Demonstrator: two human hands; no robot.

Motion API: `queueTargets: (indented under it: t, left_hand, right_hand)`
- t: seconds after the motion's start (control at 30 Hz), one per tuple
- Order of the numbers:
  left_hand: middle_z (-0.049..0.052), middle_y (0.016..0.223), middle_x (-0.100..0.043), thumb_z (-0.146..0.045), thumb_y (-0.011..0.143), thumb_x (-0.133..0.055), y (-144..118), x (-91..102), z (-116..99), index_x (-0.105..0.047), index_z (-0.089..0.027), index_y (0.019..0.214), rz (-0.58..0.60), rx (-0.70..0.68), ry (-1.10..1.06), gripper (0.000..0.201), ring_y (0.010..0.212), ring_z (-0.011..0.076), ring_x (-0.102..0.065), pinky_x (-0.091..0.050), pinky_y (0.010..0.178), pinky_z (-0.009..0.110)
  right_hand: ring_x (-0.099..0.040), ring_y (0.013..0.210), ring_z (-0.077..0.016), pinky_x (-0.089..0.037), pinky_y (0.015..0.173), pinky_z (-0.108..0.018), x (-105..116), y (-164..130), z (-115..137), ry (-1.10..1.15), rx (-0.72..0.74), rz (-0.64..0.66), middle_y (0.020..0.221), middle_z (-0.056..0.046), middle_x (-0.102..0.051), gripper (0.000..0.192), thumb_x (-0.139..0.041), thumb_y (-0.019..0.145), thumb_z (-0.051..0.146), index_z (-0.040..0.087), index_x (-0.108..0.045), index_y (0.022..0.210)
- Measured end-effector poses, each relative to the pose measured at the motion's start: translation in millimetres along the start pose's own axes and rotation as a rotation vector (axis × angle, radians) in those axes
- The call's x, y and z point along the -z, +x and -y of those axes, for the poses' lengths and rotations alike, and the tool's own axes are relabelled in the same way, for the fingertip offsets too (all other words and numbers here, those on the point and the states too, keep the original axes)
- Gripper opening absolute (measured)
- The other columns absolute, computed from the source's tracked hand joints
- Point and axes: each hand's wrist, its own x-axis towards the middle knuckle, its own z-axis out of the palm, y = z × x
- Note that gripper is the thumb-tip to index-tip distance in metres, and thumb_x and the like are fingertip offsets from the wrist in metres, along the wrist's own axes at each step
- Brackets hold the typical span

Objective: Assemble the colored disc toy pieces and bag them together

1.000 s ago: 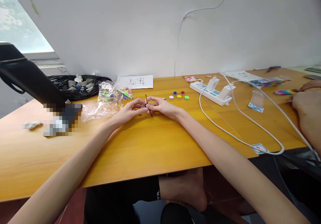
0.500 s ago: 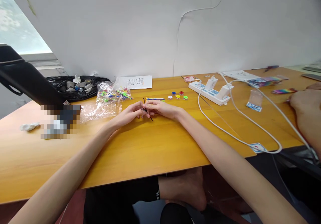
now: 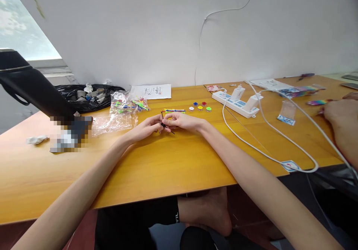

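Fingertips of my left hand (image 3: 147,127) pinch a small black piece with thin rod-like arms (image 3: 163,125) from the left. From the other side, my right hand (image 3: 184,121) grips the same piece, its thumb and fingers closed round the middle. One thin arm sticks up between the hands and another points down to the right; the fingers cover much of the rest. Just behind my hands lie blue and yellow plastic sticks (image 3: 175,111). Several small coloured discs, among them a yellow disc (image 3: 200,108) and a green disc (image 3: 208,109), sit to their right.
Clear plastic bags (image 3: 127,104) with colourful parts lie at back left, beside a black bag (image 3: 107,90) and a dark stand (image 3: 39,86). A power strip (image 3: 237,106) with white cables (image 3: 296,141) is on the right. Another person's arm (image 3: 342,125) rests at far right.
The whole view has shifted slightly, so things appear a little further right. Both hands keep hold of the black piece, and its middle shows somewhat more between the fingers.
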Motion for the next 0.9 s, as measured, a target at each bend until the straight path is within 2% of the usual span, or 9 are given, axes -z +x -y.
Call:
queueTargets:
  t: [0.2,0.53,0.7,0.9]
  left_hand:
    - [0.000,0.081,-0.058,-0.026,0.082,-0.049,-1,0.4,-1,-0.054,-0.019,0.088,-0.004,0.030,0.005,0.011,0.084,0.0181,-0.058,-0.042,0.075,0.029]
    - [-0.002,0.075,-0.049,-0.024,0.088,-0.045,-2,0.6,3,-0.050,-0.019,0.085,-0.030,0.001,-0.024,0.008,0.071,0.0137,-0.044,-0.038,0.071,0.028]
    - [-0.001,0.075,-0.049,-0.026,0.089,-0.044,-3,-0.6,-1,-0.045,-0.020,0.080,-0.050,0.007,-0.029,0.011,0.073,0.0145,-0.044,-0.038,0.073,0.028]
    - [-0.001,0.075,-0.048,-0.024,0.089,-0.042,-2,-1.9,-2,-0.046,-0.020,0.079,-0.053,0.021,-0.025,0.012,0.074,0.0150,-0.045,-0.037,0.075,0.028]
  right_hand:
    - [-0.041,0.058,-0.0088,-0.028,0.054,-0.025,0,0,-1,-0.015,0.003,0.001,0.072,0.000,-0.058,0.046,-0.063,0.089,0.060,0.015,-0.060,0.086]
    - [-0.035,0.054,-0.0072,-0.023,0.051,-0.025,-2,3,-5,0.074,0.025,-0.034,0.070,0.003,-0.055,0.043,-0.064,0.089,0.058,0.016,-0.056,0.085]
    - [-0.037,0.055,-0.0078,-0.023,0.051,-0.024,-5,6,-9,0.131,0.000,-0.108,0.070,0.003,-0.056,0.044,-0.068,0.085,0.058,0.017,-0.054,0.085]
    - [-0.040,0.057,-0.0083,-0.026,0.052,-0.023,-7,6,-9,0.175,0.003,-0.122,0.072,0.002,-0.059,0.042,-0.070,0.085,0.056,0.018,-0.053,0.086]
